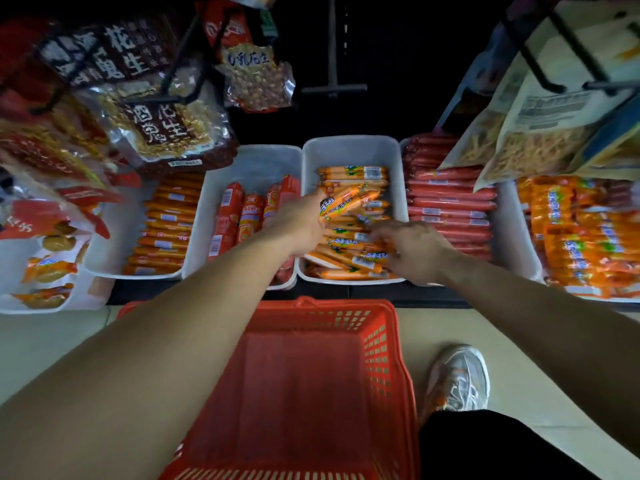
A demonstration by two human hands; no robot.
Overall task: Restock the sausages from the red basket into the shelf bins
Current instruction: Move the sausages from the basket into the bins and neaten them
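Both my arms reach over the red basket [311, 375] into the middle white bin [349, 147] on the shelf. That bin holds several orange sausage packs [353, 173]. My left hand [298, 220] grips a few orange sausages [346, 204] and holds them tilted above the pile. My right hand [412, 249] lies palm down on the sausages at the bin's front right, fingers spread over them. No sausages show in the part of the basket that I can see; my left forearm hides its left side.
More white bins flank the middle one: red sausage packs [239, 216] to its left, orange sticks [166, 223] further left, long red sausages [450, 202] to its right, orange packs [581, 230] far right. Snack bags [162, 126] hang on hooks overhead. My shoe [457, 379] stands beside the basket.
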